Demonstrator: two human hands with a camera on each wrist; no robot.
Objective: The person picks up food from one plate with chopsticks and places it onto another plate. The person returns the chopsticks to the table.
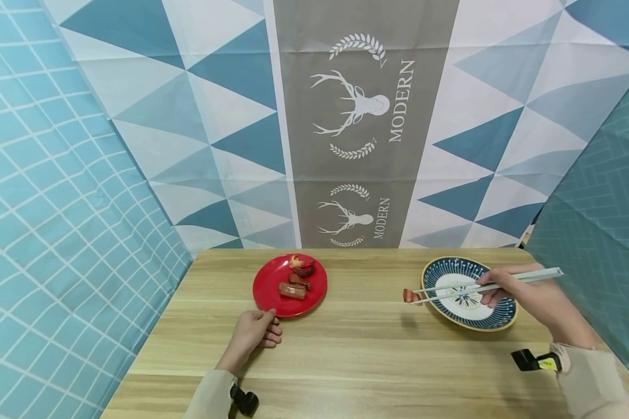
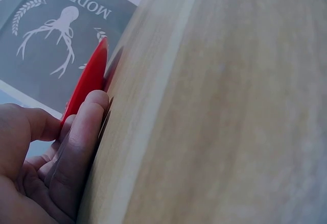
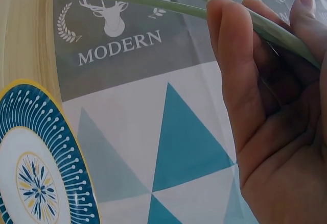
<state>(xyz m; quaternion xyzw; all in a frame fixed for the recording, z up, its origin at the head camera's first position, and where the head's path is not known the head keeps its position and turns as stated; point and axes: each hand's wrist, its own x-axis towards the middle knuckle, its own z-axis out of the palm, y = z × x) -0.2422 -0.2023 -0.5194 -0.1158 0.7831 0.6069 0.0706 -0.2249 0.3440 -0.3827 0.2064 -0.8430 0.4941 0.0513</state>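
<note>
My left hand (image 1: 257, 333) pinches the near rim of a red plate (image 1: 264, 285), thumb on top and fingers beneath, as the left wrist view shows. Several brown food pieces (image 1: 292, 290) lie on that plate, with an orange-and-yellow bit (image 1: 295, 262) at its far side. In my right hand (image 1: 529, 297) is a pair of pale green chopsticks (image 1: 537, 274). Their tips grip a small reddish-brown food piece (image 1: 410, 296) above the table, just left of a blue-and-white patterned plate (image 1: 453, 265). The right hand itself hovers over this plate's right side.
Both plates stand on a wood-grain table (image 1: 356, 361). A patterned cloth backdrop (image 1: 236, 116) rises behind the table's far edge. Blue tiled-look sheets (image 1: 68, 192) line the left side, and a teal sheet (image 1: 597, 233) the right.
</note>
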